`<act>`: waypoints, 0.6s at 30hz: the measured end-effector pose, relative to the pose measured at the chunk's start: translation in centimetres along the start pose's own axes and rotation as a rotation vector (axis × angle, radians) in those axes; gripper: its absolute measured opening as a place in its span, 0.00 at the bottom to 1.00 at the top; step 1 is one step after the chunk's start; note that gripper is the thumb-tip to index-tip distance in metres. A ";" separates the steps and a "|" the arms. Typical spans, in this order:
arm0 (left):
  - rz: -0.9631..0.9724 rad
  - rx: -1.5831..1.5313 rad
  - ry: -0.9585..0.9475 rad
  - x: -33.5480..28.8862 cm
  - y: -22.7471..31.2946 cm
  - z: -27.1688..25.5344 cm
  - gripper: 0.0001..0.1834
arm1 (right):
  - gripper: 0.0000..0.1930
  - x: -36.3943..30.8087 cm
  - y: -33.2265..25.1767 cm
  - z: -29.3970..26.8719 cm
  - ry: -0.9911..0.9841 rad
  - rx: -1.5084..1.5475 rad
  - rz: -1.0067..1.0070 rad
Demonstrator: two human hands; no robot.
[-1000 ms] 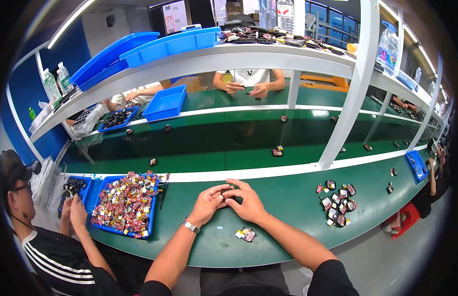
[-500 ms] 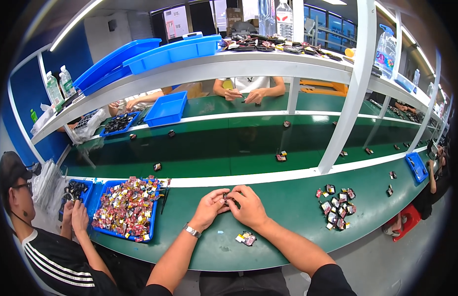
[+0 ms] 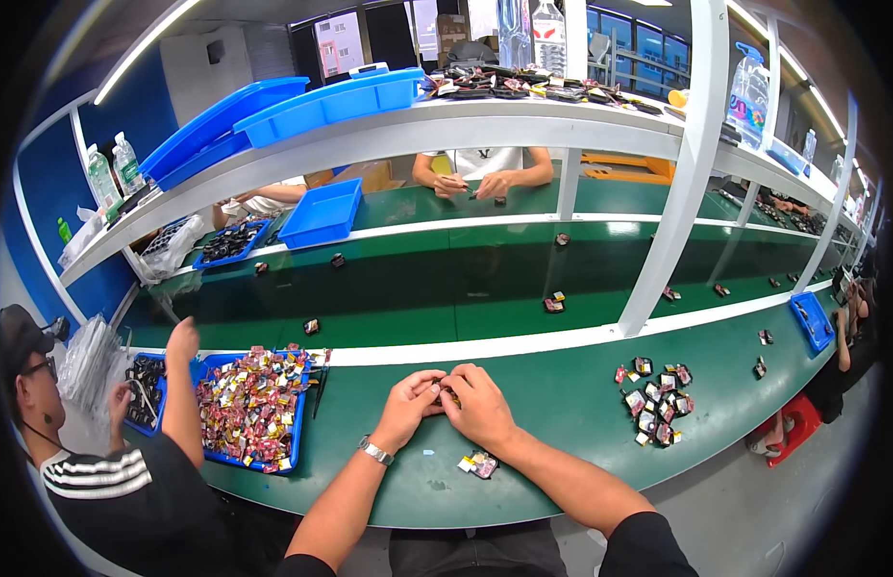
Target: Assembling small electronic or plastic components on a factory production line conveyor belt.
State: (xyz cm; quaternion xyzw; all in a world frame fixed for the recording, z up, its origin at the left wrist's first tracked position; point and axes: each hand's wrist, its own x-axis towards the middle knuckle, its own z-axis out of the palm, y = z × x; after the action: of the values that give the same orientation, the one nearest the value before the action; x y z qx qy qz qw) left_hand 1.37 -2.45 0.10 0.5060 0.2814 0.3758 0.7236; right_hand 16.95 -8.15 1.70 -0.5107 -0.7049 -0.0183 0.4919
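Note:
My left hand [image 3: 406,406] and my right hand [image 3: 481,410] meet over the green table [image 3: 552,404], fingers closed together around a small dark electronic part [image 3: 448,390]. Most of that part is hidden by my fingers. Just nearer to me, a small part with red, white and yellow pieces [image 3: 479,464] lies on the table. A tiny light-blue scrap [image 3: 428,452] is beside my left wrist. To the right of my hands, several dark parts with red and white pieces [image 3: 665,407] lie in a loose group.
At the left stands a blue tray [image 3: 299,423] heaped with small red, white and yellow parts. A co-worker [image 3: 120,481] sits beyond it. A dark green belt [image 3: 408,298] with scattered parts runs behind a white rail [image 3: 485,344]. A white post [image 3: 679,183] rises behind the table.
The co-worker at the left has raised one arm over toward the belt. Parts on the belt have shifted slightly rightward. My hands stay together, with only small finger movement.

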 end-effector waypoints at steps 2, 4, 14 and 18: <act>0.011 0.023 0.023 0.1 -0.2 0.3 0.14 | 0.09 -0.1 0.0 0.0 -0.018 0.004 0.014; 0.006 0.019 0.042 0.1 -0.4 0.2 0.13 | 0.09 0.0 -0.3 -0.2 -0.032 0.023 0.014; 0.039 0.180 0.073 -0.2 -0.3 0.5 0.12 | 0.05 -0.5 0.9 0.8 -0.024 0.201 0.164; 0.010 0.041 -0.003 0.0 -0.6 -0.3 0.15 | 0.05 -0.2 0.8 0.4 -0.008 0.168 0.143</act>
State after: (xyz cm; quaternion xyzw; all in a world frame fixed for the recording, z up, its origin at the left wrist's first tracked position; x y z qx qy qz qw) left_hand 1.30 -2.41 -0.58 0.5226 0.2856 0.3728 0.7116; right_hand 17.25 -7.66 0.99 -0.5168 -0.6674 0.0782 0.5304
